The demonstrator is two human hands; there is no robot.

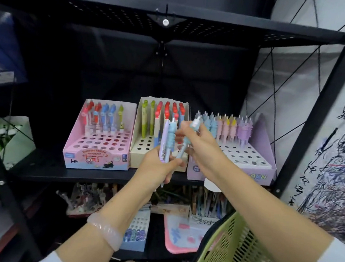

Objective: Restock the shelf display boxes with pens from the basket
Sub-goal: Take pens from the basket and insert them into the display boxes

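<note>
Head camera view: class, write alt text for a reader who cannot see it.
A person's left hand grips a few pens while the right hand holds one blue pen before three display boxes on a black shelf. A green basket hangs at lower right.

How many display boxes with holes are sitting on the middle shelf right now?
3, side by side: the pink box on the left, the cream box in the middle partly behind the hands, and the purple box on the right. Lower shelves hold other boxes, too blurred to count.

The green basket (238,251) is cut off by the bottom edge.
</note>
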